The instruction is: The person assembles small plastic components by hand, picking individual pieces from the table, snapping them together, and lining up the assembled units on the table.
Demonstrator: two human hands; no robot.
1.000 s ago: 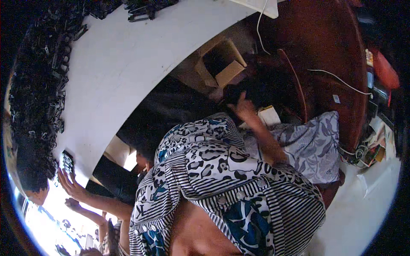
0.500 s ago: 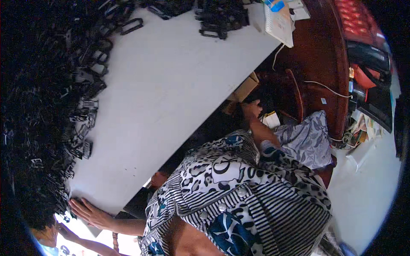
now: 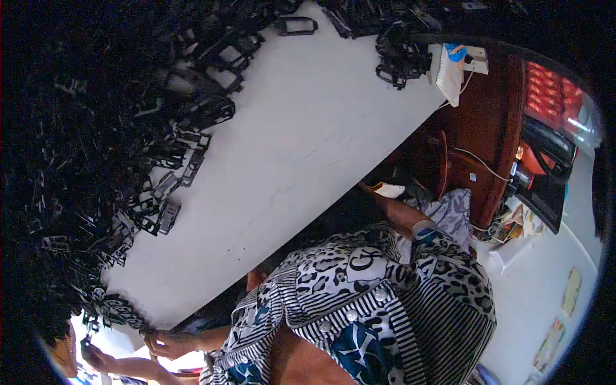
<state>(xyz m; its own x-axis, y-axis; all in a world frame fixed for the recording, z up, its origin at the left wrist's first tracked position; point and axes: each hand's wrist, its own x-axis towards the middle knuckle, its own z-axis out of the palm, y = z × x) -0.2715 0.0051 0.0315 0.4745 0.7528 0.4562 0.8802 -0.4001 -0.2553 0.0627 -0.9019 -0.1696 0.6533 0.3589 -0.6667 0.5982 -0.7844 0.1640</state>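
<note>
My left hand (image 3: 168,345) is at the near left corner of the white table (image 3: 269,160), by the dark pieces there. Its fingers look curled; whatever they hold, if anything, cannot be made out. Reaching down past the table's right edge, my right hand (image 3: 380,194) sits in shadow beside a white and yellowish item (image 3: 389,190). Its fingers are mostly hidden. A big heap of black plastic frames (image 3: 154,154) covers the table's left and far sides, with some loose frames (image 3: 168,217) along its margin.
Another person's hand (image 3: 99,358) is at the lower left, by the heap's end. A notepad (image 3: 449,80) with a blue item lies at the far right corner. Right of the table stand a dark red wooden cabinet (image 3: 484,128), a grey patterned cloth (image 3: 452,208) and cables.
My left hand has left its flat spread on the tabletop and curled at the corner. My right hand has gone deeper under the table edge; the cardboard box there no longer shows. The view has shifted.
</note>
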